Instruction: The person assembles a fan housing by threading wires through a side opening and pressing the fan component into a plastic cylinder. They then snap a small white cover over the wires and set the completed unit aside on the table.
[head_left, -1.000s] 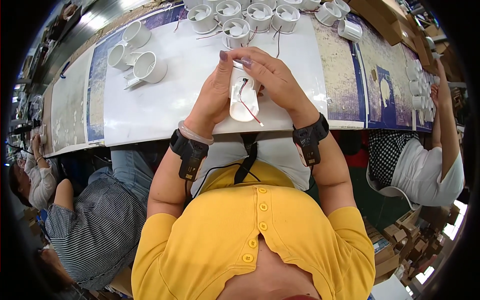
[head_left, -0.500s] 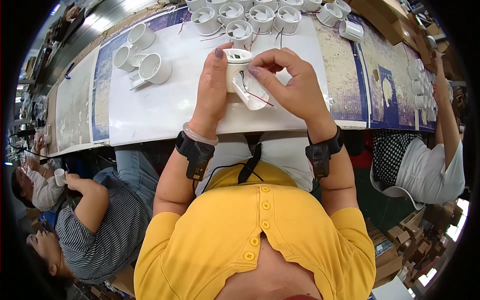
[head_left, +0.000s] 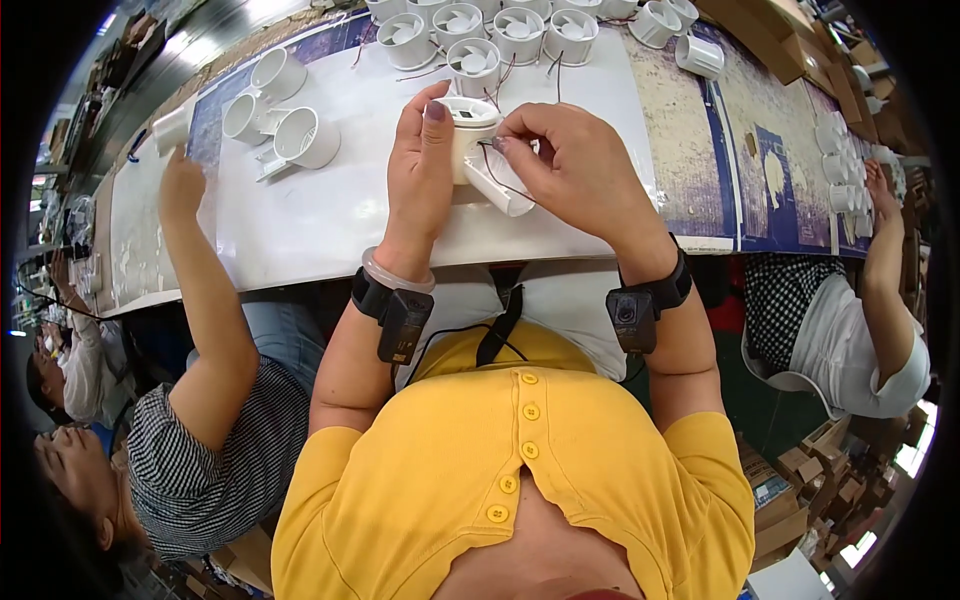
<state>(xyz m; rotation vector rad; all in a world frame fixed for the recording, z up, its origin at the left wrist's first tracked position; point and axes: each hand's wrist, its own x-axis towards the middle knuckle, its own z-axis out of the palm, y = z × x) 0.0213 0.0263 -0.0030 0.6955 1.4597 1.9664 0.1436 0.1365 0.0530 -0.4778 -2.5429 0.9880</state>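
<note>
My left hand (head_left: 421, 170) is wrapped round a white plastic fan housing (head_left: 468, 112) with a round top, held upright over the white work sheet. A short white handle piece (head_left: 503, 194) slants down from its near side. With thumb and forefinger together, my right hand (head_left: 580, 165) pinches thin dark red wires (head_left: 510, 182) beside the opening where handle and housing meet. One wire trails down across the handle. The wires' far ends inside the housing are hidden.
Several white fan units (head_left: 473, 62) with trailing wires stand at the table's far side. Left of me are several empty white housings (head_left: 307, 138). A co-worker's hand (head_left: 182, 185) holds a white cup-shaped part at far left. Cardboard boxes (head_left: 760, 35) stand far right.
My right fingers have closed in on the wires, and the handle piece has turned slightly. The co-worker at left has reached forward over the table with a white part.
</note>
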